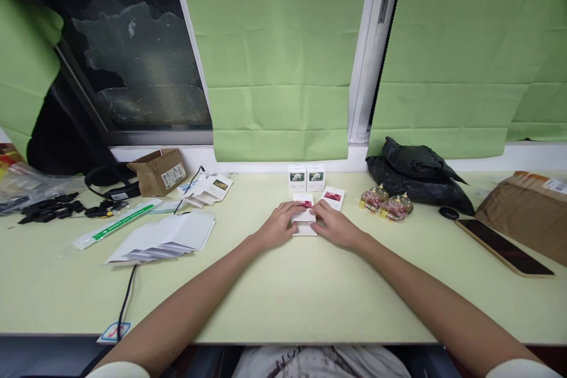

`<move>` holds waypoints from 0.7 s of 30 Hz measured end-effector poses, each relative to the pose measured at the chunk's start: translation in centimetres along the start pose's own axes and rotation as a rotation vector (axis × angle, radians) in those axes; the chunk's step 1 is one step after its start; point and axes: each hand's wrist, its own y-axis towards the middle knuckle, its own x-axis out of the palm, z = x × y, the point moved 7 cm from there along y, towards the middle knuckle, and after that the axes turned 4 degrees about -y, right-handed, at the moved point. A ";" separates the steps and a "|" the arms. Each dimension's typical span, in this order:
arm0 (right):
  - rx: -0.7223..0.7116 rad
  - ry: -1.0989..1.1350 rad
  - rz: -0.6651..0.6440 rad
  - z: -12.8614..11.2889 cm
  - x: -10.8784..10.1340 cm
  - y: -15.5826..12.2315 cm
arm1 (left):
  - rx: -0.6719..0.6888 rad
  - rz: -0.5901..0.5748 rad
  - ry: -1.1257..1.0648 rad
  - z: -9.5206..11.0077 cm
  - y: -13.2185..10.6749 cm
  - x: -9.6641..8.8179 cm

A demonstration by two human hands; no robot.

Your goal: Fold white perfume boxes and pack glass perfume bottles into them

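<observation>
Between both hands, on the table, lies a small white carton (304,217) with a pink flower picture and a flap at its near end. My left hand (280,225) has its fingers bent around the carton's left side. From the right, my right hand (335,225) grips the other side, fingers curled over it. They cover part of the print. Just beyond the right hand is a second white carton (333,196) with a pink flower picture. Two white boxes (306,178) with white flower pictures stand side by side behind them.
Several pink-and-gold glass bottles (386,203) sit right of the hands, before a black plastic bag (419,174). A phone (502,247) lies by a brown package (527,212). At left are folded white papers (166,237), an open cardboard box (158,172) and a black cable (128,295).
</observation>
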 end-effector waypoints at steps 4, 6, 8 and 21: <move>-0.005 -0.054 0.028 0.2 0.5 0.2 | -0.010 -0.003 0.000 0.1 -0.1 0.0; 0.008 -0.075 0.039 0.4 0.7 0.3 | -0.014 -0.008 0.001 0.1 -0.1 0.1; 0.019 -0.084 0.049 0.5 0.9 0.4 | -0.013 -0.012 0.002 0.2 -0.1 0.2; 0.036 -0.106 0.059 0.8 1.4 0.6 | 0.000 -0.014 0.035 0.7 0.1 0.5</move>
